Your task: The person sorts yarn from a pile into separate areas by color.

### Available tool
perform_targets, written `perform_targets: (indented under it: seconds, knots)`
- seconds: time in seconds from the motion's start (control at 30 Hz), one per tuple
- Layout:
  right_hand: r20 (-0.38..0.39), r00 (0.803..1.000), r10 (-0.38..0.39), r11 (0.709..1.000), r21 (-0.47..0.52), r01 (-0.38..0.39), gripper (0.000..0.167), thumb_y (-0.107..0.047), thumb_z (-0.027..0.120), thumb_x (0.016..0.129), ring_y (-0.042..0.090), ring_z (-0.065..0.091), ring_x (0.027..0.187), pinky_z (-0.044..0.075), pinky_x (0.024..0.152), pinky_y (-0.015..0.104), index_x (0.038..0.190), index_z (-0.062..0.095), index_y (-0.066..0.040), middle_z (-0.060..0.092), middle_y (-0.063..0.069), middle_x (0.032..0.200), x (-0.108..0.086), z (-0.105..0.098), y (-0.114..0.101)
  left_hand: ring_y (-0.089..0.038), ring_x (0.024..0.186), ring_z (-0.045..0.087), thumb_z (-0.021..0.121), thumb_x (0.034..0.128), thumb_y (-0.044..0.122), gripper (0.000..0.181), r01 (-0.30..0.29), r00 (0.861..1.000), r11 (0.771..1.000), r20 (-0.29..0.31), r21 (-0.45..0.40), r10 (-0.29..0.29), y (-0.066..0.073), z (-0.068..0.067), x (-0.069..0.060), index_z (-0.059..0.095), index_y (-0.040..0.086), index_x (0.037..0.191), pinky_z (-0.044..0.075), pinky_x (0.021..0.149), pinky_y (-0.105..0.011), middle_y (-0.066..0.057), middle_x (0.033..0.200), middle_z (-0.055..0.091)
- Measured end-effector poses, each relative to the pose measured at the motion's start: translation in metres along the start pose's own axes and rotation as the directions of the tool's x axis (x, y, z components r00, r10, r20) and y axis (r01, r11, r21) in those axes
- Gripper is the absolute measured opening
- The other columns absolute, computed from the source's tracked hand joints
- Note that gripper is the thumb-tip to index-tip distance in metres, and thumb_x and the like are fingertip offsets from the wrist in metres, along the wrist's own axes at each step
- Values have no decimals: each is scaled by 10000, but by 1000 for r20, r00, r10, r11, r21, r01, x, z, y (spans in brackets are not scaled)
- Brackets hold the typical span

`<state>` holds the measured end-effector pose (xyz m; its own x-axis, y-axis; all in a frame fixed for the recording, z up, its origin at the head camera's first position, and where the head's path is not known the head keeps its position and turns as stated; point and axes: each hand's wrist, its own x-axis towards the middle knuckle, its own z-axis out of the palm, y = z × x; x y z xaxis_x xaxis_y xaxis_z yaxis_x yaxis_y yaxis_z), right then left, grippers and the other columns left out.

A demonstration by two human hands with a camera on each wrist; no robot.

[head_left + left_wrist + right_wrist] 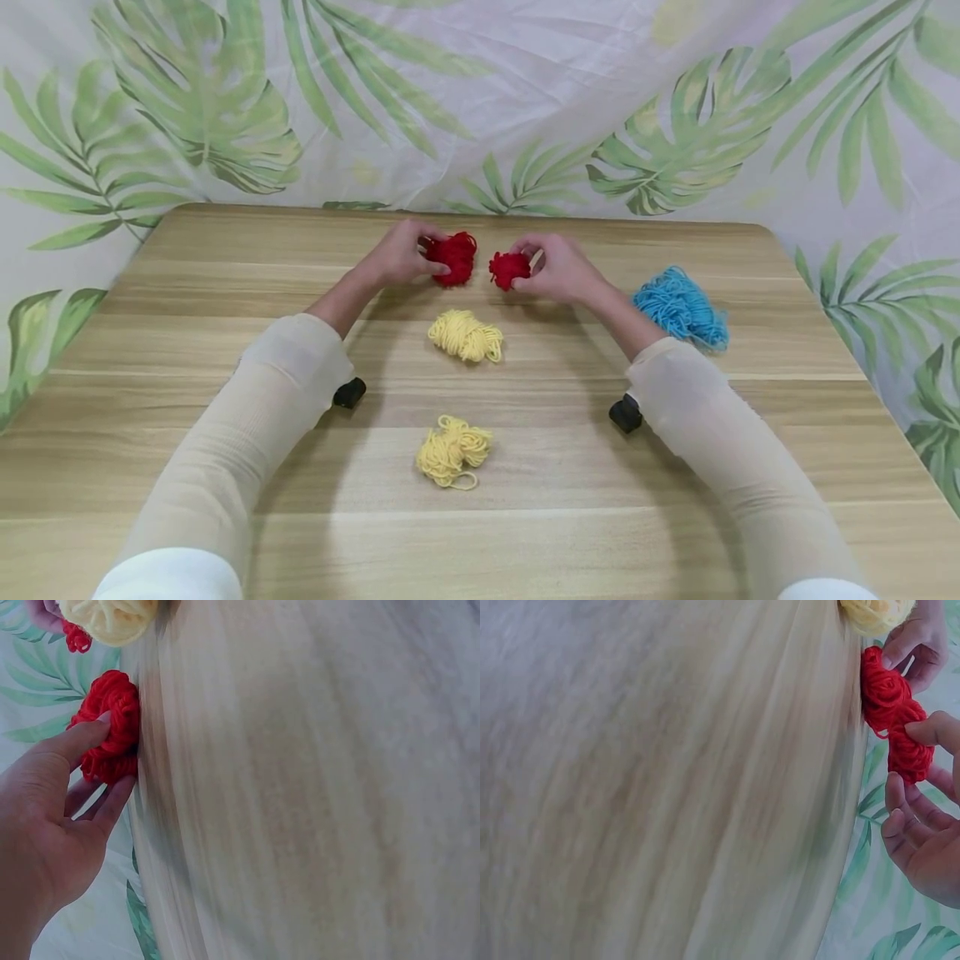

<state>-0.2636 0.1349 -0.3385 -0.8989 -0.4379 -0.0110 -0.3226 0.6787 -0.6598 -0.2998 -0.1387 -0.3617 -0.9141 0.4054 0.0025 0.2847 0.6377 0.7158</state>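
Near the table's far edge, my left hand point(405, 252) holds a red yarn bundle point(454, 260) between thumb and fingers. In the left wrist view the thumb lies over that red yarn point(112, 735) and the fingertips sit under it. A smaller red yarn bundle point(510, 271) is pinched by my right hand point(558, 268), a short gap to the right. The right wrist view shows the thumb on this smaller bundle point(911, 750), fingers below. Closer in lies a yellow yarn bundle point(465, 336), with a second yellow bundle point(453, 452) nearer to me.
A blue yarn bundle point(681, 308) lies to the right, beyond my right forearm. The wooden table point(570, 517) ends at a leaf-patterned cloth point(525, 92) behind. Black wrist cameras point(349, 392) hang under both sleeves.
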Motion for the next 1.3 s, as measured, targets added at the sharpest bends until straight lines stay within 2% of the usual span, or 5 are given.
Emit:
perform_targets:
  seconds: [0.67,0.83,1.03,1.3]
  knots:
    - [-21,999,28,1000,8,-28,411,-99,798,834,270,659,865,529,747,329,1220,679,-20,666,158,1116,17,5,0,-388,1159,612,818,852,-17,436,24,1000,1000,2,-1,-24,1,1,3,666,-103,1252,502,1010,-465,-274,1251,668]
    - [-13,999,34,999,9,-34,408,-108,804,836,274,669,880,542,753,338,1216,682,-24,671,160,1113,20,6,0,-401,1178,595,812,847,-45,498,1,1000,1000,8,-25,-1,2,2,2,623,-90,1306,501,1019,-480,-291,1265,640]
    - [3,999,48,999,17,-48,433,-115,809,841,273,661,924,544,746,347,1243,671,-33,663,151,1135,21,5,1,-404,1183,589,797,865,-52,617,-22,1000,999,3,-32,22,4,0,-2,483,22,1390,500,1013,-530,-285,1257,601]
    - [-1,998,60,998,2,-60,440,-135,809,842,266,631,935,521,731,335,1247,671,-34,664,154,1150,25,5,1,-412,1221,577,792,871,-40,432,-104,995,994,-1,43,104,2,1,-2,567,-7,1239,489,1032,-528,-271,1278,619]
